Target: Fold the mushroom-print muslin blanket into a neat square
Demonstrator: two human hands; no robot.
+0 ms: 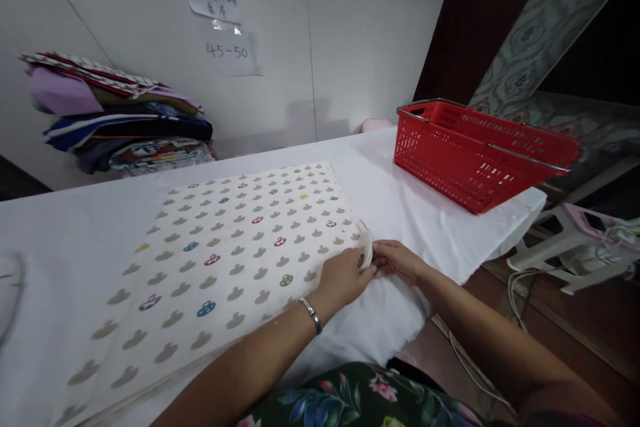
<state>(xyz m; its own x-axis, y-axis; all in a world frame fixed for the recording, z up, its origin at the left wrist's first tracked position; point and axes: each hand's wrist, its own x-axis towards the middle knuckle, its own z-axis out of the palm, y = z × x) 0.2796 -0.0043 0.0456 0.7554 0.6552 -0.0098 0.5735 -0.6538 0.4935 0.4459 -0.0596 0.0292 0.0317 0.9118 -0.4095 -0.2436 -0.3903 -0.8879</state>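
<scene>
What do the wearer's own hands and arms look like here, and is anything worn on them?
Both the left hand and the right hand are ungloved, and the forearms are bare. A narrow, shiny silver-coloured bracelet circles the left wrist; the right wrist shows none. Between the arms, a dark green garment with pink and blue floral print is visible.
</scene>
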